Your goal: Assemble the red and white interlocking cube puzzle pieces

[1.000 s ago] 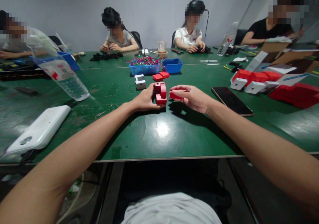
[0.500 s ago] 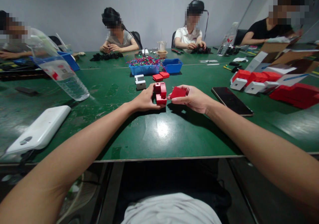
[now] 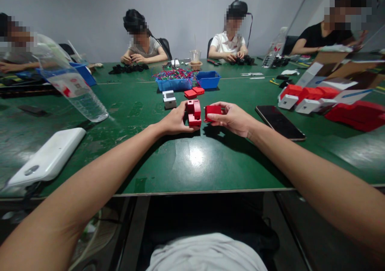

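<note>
My left hand (image 3: 174, 120) grips a red block with a notch and a hole (image 3: 194, 113), held upright on or just above the table. Across a small gap to the right, my right hand (image 3: 233, 118) pinches a smaller red block (image 3: 212, 113) between thumb and fingers. Its flat face is toward me, and a small pale tip shows at its upper left corner. Just beyond my left hand lies a white notched block (image 3: 169, 100). Behind it are two flat red pieces (image 3: 194, 92).
Blue bins (image 3: 174, 85) stand ahead, one full of coloured wires. A phone (image 3: 279, 122) and red and white blocks (image 3: 309, 98) lie right. A water bottle (image 3: 75, 88) and white power bank (image 3: 48, 156) are left. Several people sit around the green table (image 3: 192, 170).
The smaller red block has turned in my right hand, from a tilted diamond pose to a squarer, more upright one. My left hand and its block have stayed put.
</note>
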`<action>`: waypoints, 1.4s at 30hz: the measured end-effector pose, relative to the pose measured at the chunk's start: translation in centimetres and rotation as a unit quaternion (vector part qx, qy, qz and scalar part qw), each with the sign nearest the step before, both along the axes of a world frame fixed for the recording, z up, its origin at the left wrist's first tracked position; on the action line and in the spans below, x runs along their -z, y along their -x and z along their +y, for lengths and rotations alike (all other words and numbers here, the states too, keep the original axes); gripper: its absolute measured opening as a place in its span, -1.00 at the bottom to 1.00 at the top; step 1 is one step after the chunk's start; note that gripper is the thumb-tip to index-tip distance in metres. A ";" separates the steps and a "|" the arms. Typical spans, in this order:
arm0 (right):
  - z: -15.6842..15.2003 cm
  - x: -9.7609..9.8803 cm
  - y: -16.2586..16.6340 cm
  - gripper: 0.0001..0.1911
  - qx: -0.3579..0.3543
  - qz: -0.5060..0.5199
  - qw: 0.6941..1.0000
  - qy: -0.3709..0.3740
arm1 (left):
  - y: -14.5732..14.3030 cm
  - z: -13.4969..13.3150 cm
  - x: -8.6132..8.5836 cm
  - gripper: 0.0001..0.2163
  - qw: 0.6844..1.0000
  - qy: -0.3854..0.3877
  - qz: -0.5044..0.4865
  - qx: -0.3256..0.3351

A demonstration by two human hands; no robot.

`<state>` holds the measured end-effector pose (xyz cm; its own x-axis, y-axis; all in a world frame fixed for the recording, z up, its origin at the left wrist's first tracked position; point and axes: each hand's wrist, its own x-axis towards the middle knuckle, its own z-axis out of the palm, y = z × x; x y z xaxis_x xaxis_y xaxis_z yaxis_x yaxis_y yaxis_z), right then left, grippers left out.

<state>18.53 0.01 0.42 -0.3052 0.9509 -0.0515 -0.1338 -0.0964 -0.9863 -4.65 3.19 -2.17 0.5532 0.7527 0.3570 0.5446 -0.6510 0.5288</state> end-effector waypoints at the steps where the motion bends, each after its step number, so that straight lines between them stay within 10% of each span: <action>1: 0.0 -0.1 0.1 -0.66 0.006 0.003 1.000 0.010 | 0.0 0.0 0.0 -0.11 1.000 0.000 0.002 -0.001; 4: -0.1 -0.5 0.4 -0.94 0.034 0.000 0.998 0.050 | 0.0 0.0 -0.1 -0.09 1.000 -0.001 0.007 -0.006; 15: -0.4 -1.6 0.2 -0.62 0.033 0.035 0.989 0.141 | 0.0 0.0 -0.1 -0.13 1.000 -0.002 0.012 -0.011; 24: -0.2 -0.8 0.1 -0.98 0.017 -0.004 0.997 0.071 | 0.0 0.0 0.0 -0.12 1.000 -0.003 0.004 -0.004; 28: 0.1 -0.4 -0.2 -0.68 0.007 -0.005 0.998 0.061 | 0.0 0.0 -0.1 -0.11 1.000 0.005 -0.001 0.000; 42: 0.2 -0.3 -0.1 -0.71 0.030 0.013 0.997 0.066 | 0.0 0.0 0.0 -0.09 1.000 0.003 -0.001 0.000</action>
<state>18.60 0.22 0.67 -0.2500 0.9533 -0.1694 -0.1693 -0.2153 -0.9618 -4.63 3.23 -2.13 0.5524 0.7551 0.3531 0.5441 -0.6475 0.5335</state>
